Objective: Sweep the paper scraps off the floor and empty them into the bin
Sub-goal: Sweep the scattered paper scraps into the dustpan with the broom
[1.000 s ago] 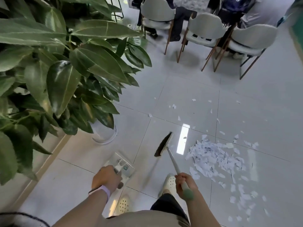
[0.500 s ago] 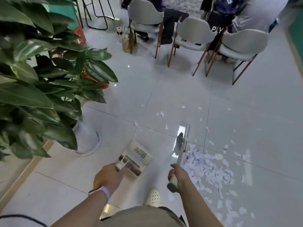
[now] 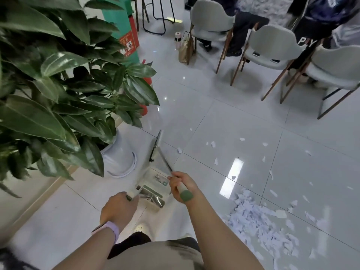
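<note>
My right hand (image 3: 182, 185) grips the white, green-capped handle of a small broom (image 3: 155, 147), whose dark bristle head is lifted off the floor and points toward the plant pot. My left hand (image 3: 118, 207) holds the handle of a grey dustpan (image 3: 153, 189), which hangs low just in front of me, between my hands. A heap of white paper scraps (image 3: 259, 217) lies on the tiles at my lower right, and loose scraps (image 3: 213, 144) are scattered farther out. No bin is in sight.
A large leafy plant (image 3: 58, 84) in a white pot (image 3: 120, 158) crowds the left side. A green and red stand (image 3: 124, 32) rises behind it. Grey chairs (image 3: 270, 45) with seated people line the back right. My white shoe (image 3: 140, 228) shows below the dustpan.
The broom head has swung left, from beside the scrap heap to near the plant pot. My view has turned left, so the heap now lies at my lower right. Both hands keep their grips.
</note>
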Motion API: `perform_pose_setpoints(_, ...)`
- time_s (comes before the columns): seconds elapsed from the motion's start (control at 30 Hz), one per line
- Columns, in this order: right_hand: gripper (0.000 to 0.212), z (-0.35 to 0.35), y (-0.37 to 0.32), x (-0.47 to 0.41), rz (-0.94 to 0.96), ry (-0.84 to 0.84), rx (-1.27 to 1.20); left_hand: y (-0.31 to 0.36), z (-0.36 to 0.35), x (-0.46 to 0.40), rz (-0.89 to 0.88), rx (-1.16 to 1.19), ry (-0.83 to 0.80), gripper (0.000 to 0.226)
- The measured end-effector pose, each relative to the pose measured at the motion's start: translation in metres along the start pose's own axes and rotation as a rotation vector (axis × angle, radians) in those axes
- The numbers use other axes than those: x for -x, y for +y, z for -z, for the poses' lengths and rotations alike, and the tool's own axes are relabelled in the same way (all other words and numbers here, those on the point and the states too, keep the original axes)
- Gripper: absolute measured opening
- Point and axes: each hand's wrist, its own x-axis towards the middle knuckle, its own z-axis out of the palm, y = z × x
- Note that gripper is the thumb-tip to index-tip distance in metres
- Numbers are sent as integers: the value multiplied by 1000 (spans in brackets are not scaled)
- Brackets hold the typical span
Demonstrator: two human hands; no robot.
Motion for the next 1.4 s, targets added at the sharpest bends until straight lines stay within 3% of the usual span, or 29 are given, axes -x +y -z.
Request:
perform_pose_setpoints(0.2, 15, -17, -3, -45, -25, -49, -131, -14, 25, -34, 12, -38, 22, 52)
perform_pose_setpoints(0.37, 15, 2, -21, -52, 116, 9, -400, -13, 42, -82, 1, -38, -21, 48)
perform_pose_setpoints(0.63, 9, 67, -46, 14, 429, 194, -712, 18, 41, -153, -113, -52, -125, 46)
perform_pose_setpoints(0.8, 17, 64, -31, 42, 527, 352, -606, 52, 39, -171, -256, -93, -152, 45)
perform_pose_setpoints(1.03, 13, -21, -68, 39, 585, 585, -307, 108, 35, -190, -253, -52, -183, 51)
perform_pose_setpoints(1.23, 2, -71, -173, 40, 558, 586, -166, 162, 38, -225, -177, -26, -169, 50)
perform_pose_setpoints(1.4, 20, -128, -278, 19, 572, 446, -47, 219, 49, -251, -93, -37, -139, 49)
